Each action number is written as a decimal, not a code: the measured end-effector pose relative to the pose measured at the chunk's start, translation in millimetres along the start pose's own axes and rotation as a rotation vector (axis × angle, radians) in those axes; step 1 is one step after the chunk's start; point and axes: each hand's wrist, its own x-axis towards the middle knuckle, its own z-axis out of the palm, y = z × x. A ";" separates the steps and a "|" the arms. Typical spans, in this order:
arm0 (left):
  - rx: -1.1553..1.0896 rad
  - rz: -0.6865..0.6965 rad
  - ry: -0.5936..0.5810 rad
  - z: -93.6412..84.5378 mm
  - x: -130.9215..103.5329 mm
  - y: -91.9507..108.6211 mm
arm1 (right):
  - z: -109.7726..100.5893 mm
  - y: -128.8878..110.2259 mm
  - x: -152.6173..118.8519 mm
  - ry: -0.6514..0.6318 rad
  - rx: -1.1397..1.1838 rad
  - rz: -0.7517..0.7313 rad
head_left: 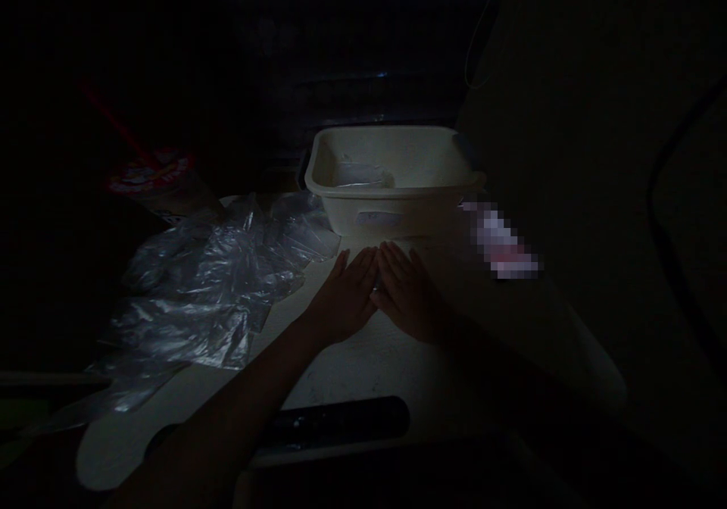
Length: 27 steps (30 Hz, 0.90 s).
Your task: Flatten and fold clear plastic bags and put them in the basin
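Very dim light, far left nearly black, dark backdrop [363,62] with faint bluish glints, dull olive-grey surface [573,115] at right, pale round-cornered table [352,373]

The pale table [341,373] over there sits in deep gloom, its corners rounded. A cream tub [409,213] stands towards the far edge, crumpled clear plastic [216,289] sprawls across the left side, and a long dark strip [346,420] runs near the front.

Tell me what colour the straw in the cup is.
The straw is red; the head view, though dark, shows it.
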 end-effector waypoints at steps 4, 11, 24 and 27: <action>0.051 -0.026 -0.028 1.2 -0.5 0.9 | 1.3 -0.4 -1.8 -0.036 -0.050 0.019; 0.070 -0.052 -0.069 -0.4 -0.6 2.5 | -0.4 -1.9 -0.7 -0.065 -0.090 0.015; 0.068 -0.068 -0.089 -4.5 -0.5 5.1 | -2.0 -2.4 -0.2 -0.075 -0.088 0.028; 0.067 -0.061 -0.072 -3.2 -0.7 4.7 | -0.3 -1.4 -0.3 -0.064 -0.085 0.026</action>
